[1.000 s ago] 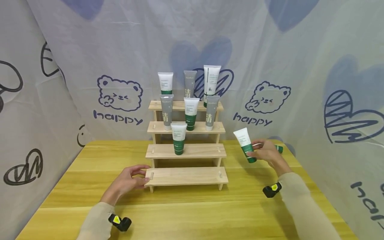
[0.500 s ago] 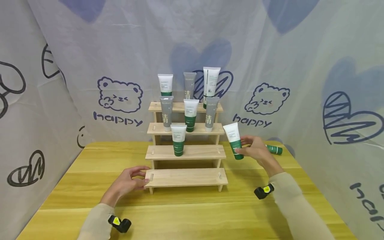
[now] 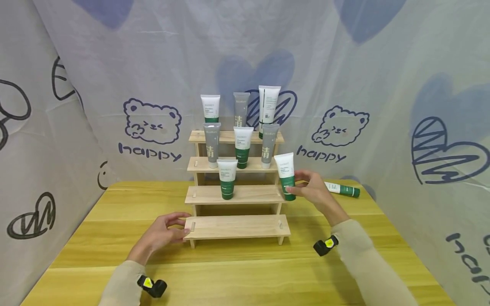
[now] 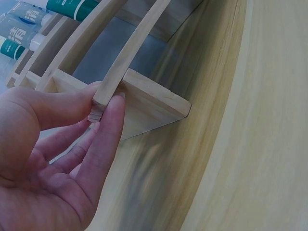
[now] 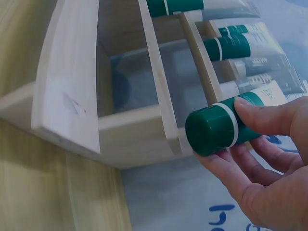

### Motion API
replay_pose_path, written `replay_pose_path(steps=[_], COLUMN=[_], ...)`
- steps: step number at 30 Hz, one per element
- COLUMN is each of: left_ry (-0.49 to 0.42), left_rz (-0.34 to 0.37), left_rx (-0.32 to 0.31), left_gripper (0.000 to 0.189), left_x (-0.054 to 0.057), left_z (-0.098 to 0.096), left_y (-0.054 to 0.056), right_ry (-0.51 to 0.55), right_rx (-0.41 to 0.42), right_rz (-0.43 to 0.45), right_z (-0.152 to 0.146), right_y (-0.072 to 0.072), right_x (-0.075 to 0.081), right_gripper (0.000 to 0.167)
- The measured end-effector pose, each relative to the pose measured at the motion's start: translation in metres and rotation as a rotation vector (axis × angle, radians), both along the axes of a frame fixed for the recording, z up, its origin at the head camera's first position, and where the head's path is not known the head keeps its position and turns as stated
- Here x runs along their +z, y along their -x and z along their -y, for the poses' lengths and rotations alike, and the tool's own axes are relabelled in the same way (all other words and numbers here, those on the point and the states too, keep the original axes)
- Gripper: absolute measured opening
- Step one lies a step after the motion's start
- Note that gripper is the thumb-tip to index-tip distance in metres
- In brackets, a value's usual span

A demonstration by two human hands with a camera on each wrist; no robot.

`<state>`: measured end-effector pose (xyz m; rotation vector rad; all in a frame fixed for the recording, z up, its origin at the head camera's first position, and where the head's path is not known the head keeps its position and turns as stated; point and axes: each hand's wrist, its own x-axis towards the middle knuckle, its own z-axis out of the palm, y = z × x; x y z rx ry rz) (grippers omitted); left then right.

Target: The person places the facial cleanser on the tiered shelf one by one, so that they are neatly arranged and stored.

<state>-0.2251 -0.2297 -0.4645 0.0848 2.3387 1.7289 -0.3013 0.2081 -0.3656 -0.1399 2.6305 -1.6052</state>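
Note:
My right hand [image 3: 314,192] pinches a white and green squeeze tube [image 3: 285,170] near its cap, at the right end of the third shelf down. In the right wrist view its green cap [image 5: 208,131] hangs clear of the shelf edge. My left hand [image 3: 162,233] pinches the left end of the lowest shelf of a four-step wooden stand [image 3: 237,226]; the left wrist view shows thumb and fingers around the board end [image 4: 108,91]. One white and green tube [image 3: 227,179] stands upright on the third shelf, left of centre.
Three tubes stand on the top shelf, among them a tall white tube [image 3: 269,108]. Below them, two grey tubes [image 3: 212,145] flank a white and green one. Another tube [image 3: 342,189] lies on the wooden table [image 3: 229,280] at right. A printed cloth [image 3: 172,55] hangs behind.
My right hand has carried the squeeze tube leftward to the stand, and the tube is now more upright. More of the lying tube shows. My left hand keeps its hold on the lowest shelf.

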Motion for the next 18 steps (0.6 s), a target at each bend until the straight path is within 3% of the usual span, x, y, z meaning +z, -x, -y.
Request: replay_pose_path(steps=[18], left_ry=[-0.02], left_rz=[0.0], left_rx=[-0.004], left_gripper=[0.059], left_x=[0.001], left_z=[0.0], left_y=[0.0], right_ry=[0.08], right_rx=[0.003], right_rz=[-0.05], right_z=[0.035], right_y=[-0.003], right_x=[-0.003], right_gripper=[0.058])
